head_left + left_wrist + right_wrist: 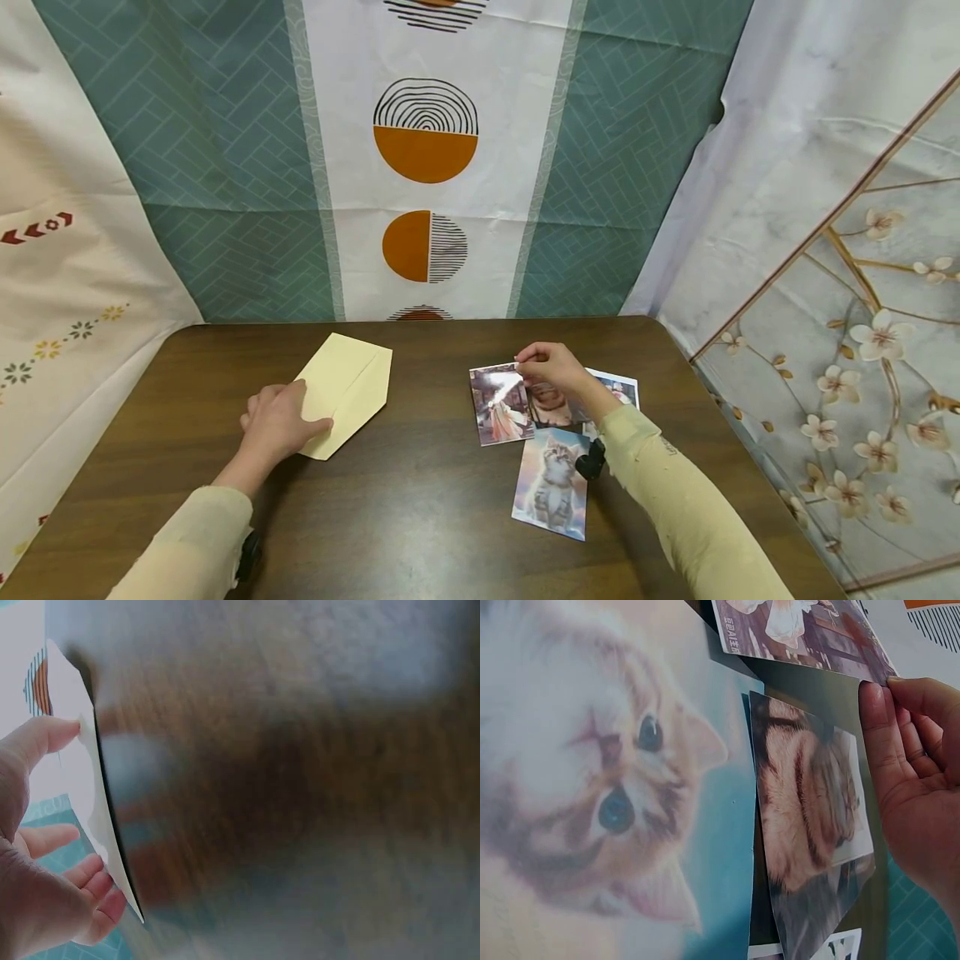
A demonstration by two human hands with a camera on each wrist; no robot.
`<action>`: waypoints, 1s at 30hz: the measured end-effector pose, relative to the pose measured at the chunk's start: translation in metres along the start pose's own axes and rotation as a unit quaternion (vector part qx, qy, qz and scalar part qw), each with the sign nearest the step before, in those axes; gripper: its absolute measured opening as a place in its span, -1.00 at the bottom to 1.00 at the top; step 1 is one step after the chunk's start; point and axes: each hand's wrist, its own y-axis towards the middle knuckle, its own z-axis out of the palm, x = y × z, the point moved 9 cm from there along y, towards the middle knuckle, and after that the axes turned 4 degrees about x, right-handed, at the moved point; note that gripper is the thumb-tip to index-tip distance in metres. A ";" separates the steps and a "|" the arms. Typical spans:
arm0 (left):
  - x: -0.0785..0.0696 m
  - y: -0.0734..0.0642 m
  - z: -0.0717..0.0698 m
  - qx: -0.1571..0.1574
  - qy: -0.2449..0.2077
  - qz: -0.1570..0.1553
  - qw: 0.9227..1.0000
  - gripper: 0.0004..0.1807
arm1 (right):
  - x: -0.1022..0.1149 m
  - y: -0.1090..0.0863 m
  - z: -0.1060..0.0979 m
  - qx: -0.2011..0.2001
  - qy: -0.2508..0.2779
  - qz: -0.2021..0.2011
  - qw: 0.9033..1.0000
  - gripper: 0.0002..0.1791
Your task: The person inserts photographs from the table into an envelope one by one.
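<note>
A cream paper envelope [348,392] lies at the left of the brown table. My left hand [277,421] rests on its left side, thumb [52,739] and fingers spread apart against the paper. Over on the right, my right hand [553,371] pinches the upper right corner of a photo card [501,406] showing a robed figure. That corner sits between thumb and index finger in the right wrist view. Beneath this hand lies a brown furry picture card [802,802], partly hidden in the head view. A kitten card [552,483] is nearest me among the cards.
Another picture card [618,389] shows behind the right wrist, mostly covered by the arm. Patterned cloth [427,167] hangs along the table's far edge. A floral cloth [840,375] borders the right side, and a cream cloth [67,275] the left.
</note>
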 end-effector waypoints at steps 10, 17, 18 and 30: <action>-0.002 0.000 -0.001 -0.002 0.010 0.009 1.000 -0.21 | -0.002 -0.001 0.000 -0.001 0.006 0.005 1.000 -0.80; -0.001 0.003 -0.002 0.016 -0.005 0.004 1.000 -0.08 | -0.003 -0.002 -0.002 -0.010 0.004 0.013 1.000 -0.81; -0.001 0.004 -0.003 0.018 -0.007 0.003 1.000 -0.07 | -0.004 -0.002 -0.002 -0.010 0.003 0.012 1.000 -0.81; 0.004 0.007 -0.001 0.022 -0.037 -0.027 0.999 -0.03 | -0.002 0.000 0.001 -0.003 0.003 0.001 1.000 -0.80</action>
